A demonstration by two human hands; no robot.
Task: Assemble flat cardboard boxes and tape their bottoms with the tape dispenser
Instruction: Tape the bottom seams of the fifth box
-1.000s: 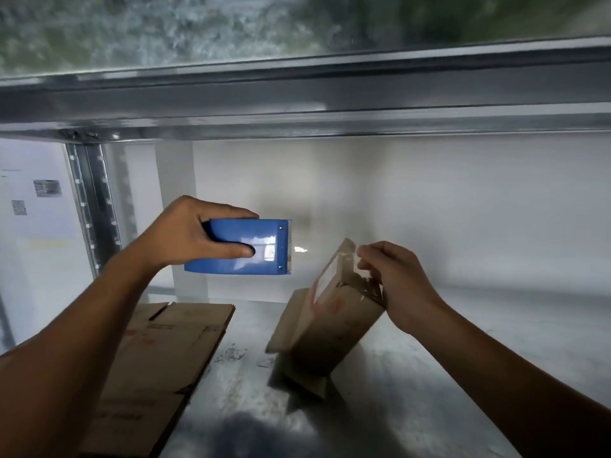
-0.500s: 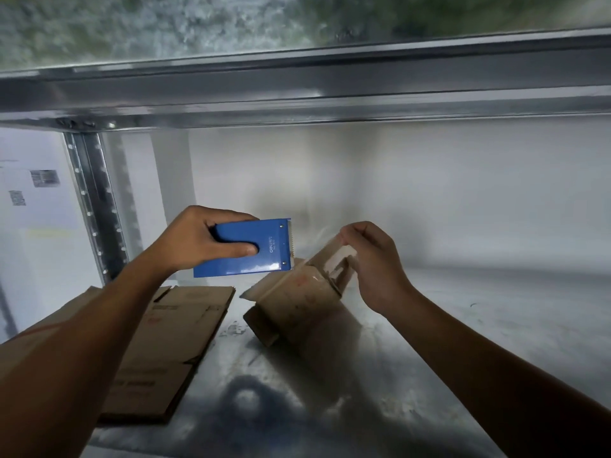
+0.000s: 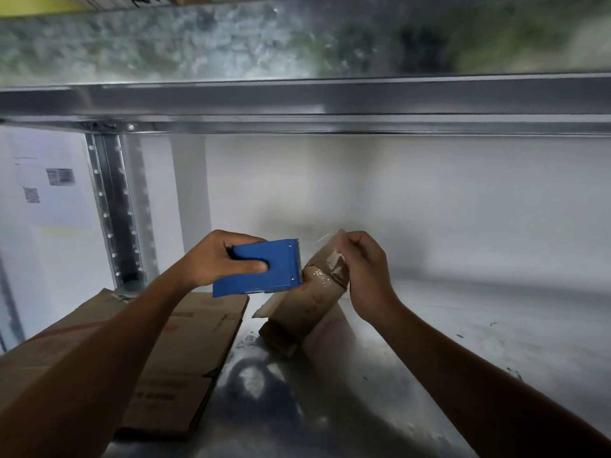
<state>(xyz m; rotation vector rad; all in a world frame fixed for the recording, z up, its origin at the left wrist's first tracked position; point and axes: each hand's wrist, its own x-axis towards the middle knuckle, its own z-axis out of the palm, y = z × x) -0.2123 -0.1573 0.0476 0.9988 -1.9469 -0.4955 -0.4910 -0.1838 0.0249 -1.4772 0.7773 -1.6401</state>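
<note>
My left hand (image 3: 218, 259) grips a blue tape dispenser (image 3: 264, 269), its toothed edge facing right and touching the top of a small brown cardboard box (image 3: 304, 305). The box stands tilted on the metal shelf (image 3: 429, 375), leaning to the right. My right hand (image 3: 363, 266) pinches the box's upper end, where clear tape (image 3: 325, 239) sticks up and shines. A stack of flat cardboard boxes (image 3: 185, 352) lies at the left, partly hidden by my left forearm.
A galvanised shelf beam (image 3: 297, 104) runs overhead across the whole view. A perforated metal upright (image 3: 112, 209) stands at the back left. A white wall (image 3: 429, 200) closes the back. Paper sheets with codes (image 3: 59, 176) hang at far left.
The dispenser has come down and right until its teeth meet the box top. My right hand stays pinching the box's upper end, and the box has tipped more upright.
</note>
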